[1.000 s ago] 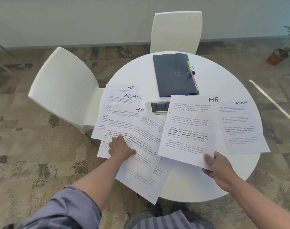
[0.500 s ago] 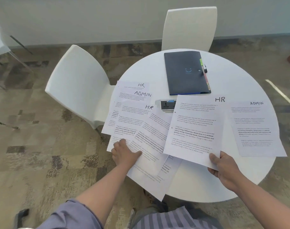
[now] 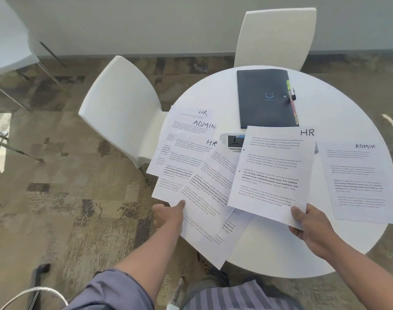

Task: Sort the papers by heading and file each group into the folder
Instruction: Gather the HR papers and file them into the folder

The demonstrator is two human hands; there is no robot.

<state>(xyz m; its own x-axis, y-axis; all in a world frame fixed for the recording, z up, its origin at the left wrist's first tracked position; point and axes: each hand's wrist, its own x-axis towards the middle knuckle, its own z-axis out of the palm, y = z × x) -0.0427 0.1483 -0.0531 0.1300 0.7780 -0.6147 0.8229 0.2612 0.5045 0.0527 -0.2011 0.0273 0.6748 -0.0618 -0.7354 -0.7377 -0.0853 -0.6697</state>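
The HR sheet [image 3: 272,173] in your right hand [image 3: 311,227] is pinched at its near bottom corner, thumb on top and fingers curled underneath, and it lies over the middle of the counter [image 3: 338,113] beside a lone ADMIN sheet [image 3: 361,182] to the right. A single sheet like this is light and floppy, so I'd judge a corner pinch lets it sag; support it nearer the middle of an edge if you carry it far. Your left hand [image 3: 168,217] grips the near left edge of the fanned pile of papers [image 3: 197,175], thumb pressed on top, with the rest of the fingers hidden under the sheets. That pile overhangs the counter's rim toward you, with HR and ADMIN headings showing at its far end. Loose sheets slide over one another easily, so lift them one by one from a free corner. The dark folder [image 3: 266,98] lies shut at the far side, a pen [image 3: 292,95] just beside its right edge, and a white chair [image 3: 121,108] stands to the left.
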